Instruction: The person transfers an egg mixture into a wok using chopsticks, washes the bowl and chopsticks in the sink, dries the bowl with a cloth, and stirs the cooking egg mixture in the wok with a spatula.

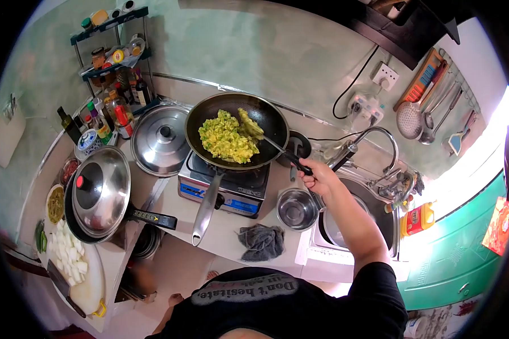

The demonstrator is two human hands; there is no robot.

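My right hand (318, 178) is closed round the black handle of a spatula (274, 144). The spatula's head lies inside a dark wok (277, 117), with yellow-green food on it. Scrambled egg with green pieces (226, 137) is heaped in the middle of the wok. The wok sits on a portable gas stove (223, 189), its metal handle (207, 209) pointing towards me with no hand on it. My left hand is not in view. Below the right forearm stands a steel bowl (297, 209).
A large steel lid (160, 138) lies left of the wok. A lidded pan (102, 195) stands by a board (93, 291) with chopped white pieces (68, 254) and a cleaver (59, 279). A grey cloth (261, 243) lies at the counter's front; the sink (379, 217) is at right.
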